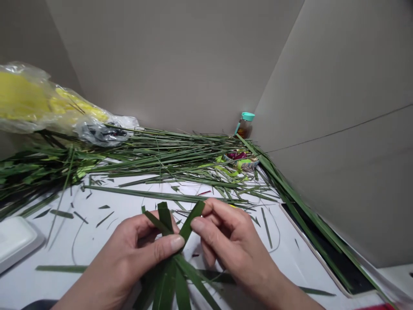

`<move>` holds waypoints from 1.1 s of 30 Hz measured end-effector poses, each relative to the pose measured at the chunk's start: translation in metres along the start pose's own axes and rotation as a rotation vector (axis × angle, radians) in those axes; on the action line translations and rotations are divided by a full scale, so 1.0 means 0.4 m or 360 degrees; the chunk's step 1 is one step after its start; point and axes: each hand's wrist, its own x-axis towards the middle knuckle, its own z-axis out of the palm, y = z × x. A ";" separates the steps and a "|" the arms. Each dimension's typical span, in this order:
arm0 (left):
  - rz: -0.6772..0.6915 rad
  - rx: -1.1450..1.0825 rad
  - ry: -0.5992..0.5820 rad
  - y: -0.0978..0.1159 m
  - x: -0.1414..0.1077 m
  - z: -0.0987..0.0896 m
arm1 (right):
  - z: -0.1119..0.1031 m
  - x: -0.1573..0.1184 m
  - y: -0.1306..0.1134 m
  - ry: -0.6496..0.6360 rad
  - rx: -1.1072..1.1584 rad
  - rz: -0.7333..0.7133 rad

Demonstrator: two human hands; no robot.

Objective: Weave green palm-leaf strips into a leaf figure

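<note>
Left hand (125, 254), right hand (232, 245), pinching green leaf strips (166, 280)

leaf strips (161, 155) on table (119, 202) | plastic bag (41, 101) back L | jar (245, 127) back R

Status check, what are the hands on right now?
Left hand and right hand pinching narrow green leaf strips. Long green leaf blades piled beyond, on white tabletop.

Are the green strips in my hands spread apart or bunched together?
Spread: the green leaf strips fan out between your left hand and right hand.
</note>
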 end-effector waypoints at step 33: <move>-0.0071 0.0323 -0.0153 -0.009 -0.002 -0.012 | 0.003 -0.013 -0.009 0.0167 0.0135 -0.0101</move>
